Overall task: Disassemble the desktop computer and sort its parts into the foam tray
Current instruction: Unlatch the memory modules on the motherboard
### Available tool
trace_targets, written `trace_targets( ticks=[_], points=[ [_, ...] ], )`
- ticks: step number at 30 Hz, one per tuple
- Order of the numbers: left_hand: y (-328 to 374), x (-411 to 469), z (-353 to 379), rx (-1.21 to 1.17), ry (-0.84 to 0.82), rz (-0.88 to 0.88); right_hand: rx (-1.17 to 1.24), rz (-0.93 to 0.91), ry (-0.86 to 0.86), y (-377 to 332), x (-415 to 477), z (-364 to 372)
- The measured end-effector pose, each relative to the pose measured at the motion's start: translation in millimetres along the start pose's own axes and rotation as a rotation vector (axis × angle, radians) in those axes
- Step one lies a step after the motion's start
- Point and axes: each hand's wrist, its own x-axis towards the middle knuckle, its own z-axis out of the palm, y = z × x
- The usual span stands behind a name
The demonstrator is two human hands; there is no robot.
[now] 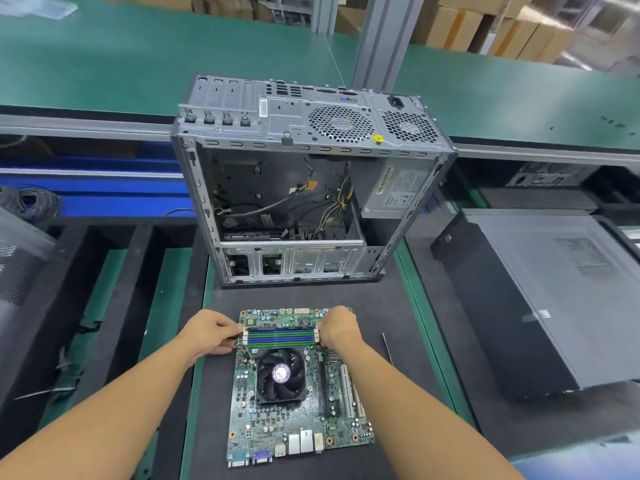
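A green motherboard [294,420] lies flat on the dark mat in front of me, with a black CPU fan [281,375] at its middle. Its memory slots [281,337] run across the far end, blue and green. My left hand [211,336] has curled fingers at the white latches on the slots' left end. My right hand [337,329] has curled fingers at the latches on the right end. Beyond the board stands the opened grey computer case [294,188], with loose cables and a power supply [394,188] inside.
A thin screwdriver [387,346] lies on the mat right of the board. A closed black computer [540,299] lies at the right. Black foam tray compartments [114,306] sit at the left. A green conveyor table [138,64] runs behind.
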Motion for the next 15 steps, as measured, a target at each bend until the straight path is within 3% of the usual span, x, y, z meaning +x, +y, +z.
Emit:
trace_targets(
  ticks=[3, 5, 9, 15],
  points=[
    [-1, -4, 4, -0.043, 0.021, 0.005, -0.002, -0.072, 0.131, -8, -3, 1],
    [-2, -6, 6, -0.061, 0.036, 0.005, 0.008, -0.259, 0.199, -20, -4, 3],
    [-3, -6, 10, -0.065, 0.071, 0.002, -0.09, -0.484, 0.085, -43, -7, 4],
    [-10, -3, 13, -0.098, 0.106, -0.011, -0.188, -0.531, 0.094, -55, -4, 3]
  ],
)
